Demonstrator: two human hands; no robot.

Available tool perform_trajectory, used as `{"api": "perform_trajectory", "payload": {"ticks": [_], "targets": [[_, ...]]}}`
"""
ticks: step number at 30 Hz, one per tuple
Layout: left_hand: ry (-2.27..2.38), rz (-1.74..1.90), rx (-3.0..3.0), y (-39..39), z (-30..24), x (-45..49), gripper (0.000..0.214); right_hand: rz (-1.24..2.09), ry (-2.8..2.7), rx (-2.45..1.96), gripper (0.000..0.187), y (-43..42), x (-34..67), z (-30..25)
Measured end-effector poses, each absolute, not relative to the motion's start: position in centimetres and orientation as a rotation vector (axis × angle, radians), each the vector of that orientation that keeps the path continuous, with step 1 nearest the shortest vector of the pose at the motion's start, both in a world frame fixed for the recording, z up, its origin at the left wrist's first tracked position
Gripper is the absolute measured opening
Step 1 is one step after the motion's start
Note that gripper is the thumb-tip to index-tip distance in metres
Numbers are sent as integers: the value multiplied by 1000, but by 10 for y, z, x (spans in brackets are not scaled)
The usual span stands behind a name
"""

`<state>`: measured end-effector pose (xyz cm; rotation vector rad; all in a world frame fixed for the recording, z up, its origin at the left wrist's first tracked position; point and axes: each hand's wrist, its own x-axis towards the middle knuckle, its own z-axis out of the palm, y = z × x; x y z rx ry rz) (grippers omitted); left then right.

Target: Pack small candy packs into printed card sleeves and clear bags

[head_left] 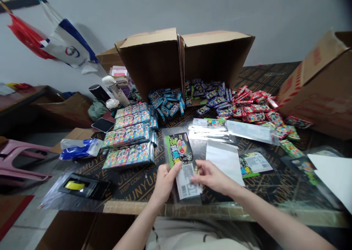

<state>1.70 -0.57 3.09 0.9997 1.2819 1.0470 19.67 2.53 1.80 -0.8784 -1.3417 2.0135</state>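
Note:
A clear plastic bag with a black, green and white printed front [180, 149] is held up just over the near edge of the table. My left hand [165, 182] grips its left side, the thumb lying across the front. At its right edge my right hand [210, 176] pinches with thumb and fingers near the white label panel. Right of the hands lie a white paper sheet [222, 156] and another printed bag [257, 163]. Behind them are more flat printed bags [210, 129]. Neat rows of small colourful candy packs [128, 156] stand to the left.
Two open cartons [152, 59] [217, 51] lie on their sides at the back, spilling blue and purple packets. Red packets [253, 107] are heaped beside a large carton [316, 88]. A tape dispenser [82, 187], a phone [103, 125] and a blue package [81, 149] lie left.

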Motion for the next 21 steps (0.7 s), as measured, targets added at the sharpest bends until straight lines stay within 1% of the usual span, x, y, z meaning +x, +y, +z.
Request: {"api": "perform_trajectory", "payload": {"ticks": [2, 4, 6, 8, 10, 12, 17, 19, 21], "targets": [[1234, 1048, 1009, -4, 28, 19, 27, 1989, -1375, -877, 35, 27, 201, 13], [1170, 1017, 1040, -4, 23, 22, 27, 1914, -1377, -918, 37, 32, 207, 13], [1093, 948, 1081, -3, 20, 24, 24, 1783, -1344, -953, 37, 37, 211, 15], [1057, 917, 1116, 0, 19, 25, 24, 1630, -1333, -961, 29, 39, 212, 18], [1092, 1004, 1107, 6, 22, 24, 28, 1583, -1382, -935, 24, 39, 211, 20], [1129, 1113, 1099, 11, 26, 23, 30, 1549, -1385, -934, 24, 38, 208, 23], [1053, 1085, 1119, 13, 34, 35, 27, 1288, -958, -1046, 17, 38, 191, 29], [1064, 1242, 911, 12, 38, 46, 29, 1238, -833, -1057, 20, 34, 181, 31], [1070, 1416, 619, 12, 43, 56, 27, 1215, -778, -1082, 30, 29, 169, 34]]}}
